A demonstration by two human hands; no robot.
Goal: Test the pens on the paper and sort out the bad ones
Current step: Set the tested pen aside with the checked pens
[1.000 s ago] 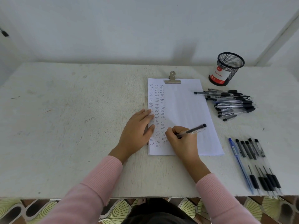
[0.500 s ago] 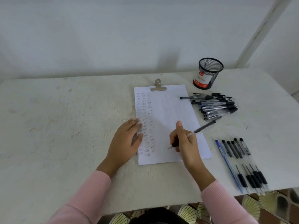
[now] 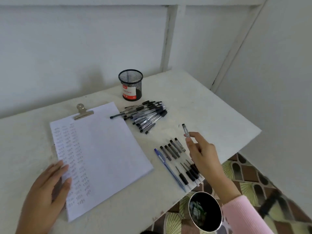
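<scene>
Pinching a pen [image 3: 185,130] between thumb and fingertip, the right hand [image 3: 200,154] holds it nearly upright above the white table [image 3: 211,112], just beyond a row of pens [image 3: 179,162] laid side by side at the near right edge, a blue pen [image 3: 168,168] at its left end. The left hand [image 3: 47,195] lies flat, fingers straight, on the left edge of the paper [image 3: 101,154], which bears columns of scribbles and is held by a metal clip [image 3: 82,112]. A loose heap of pens [image 3: 146,115] lies between the paper and a black mesh cup [image 3: 130,85]. A dark bin [image 3: 205,211] stands on the floor below the table's edge.
</scene>
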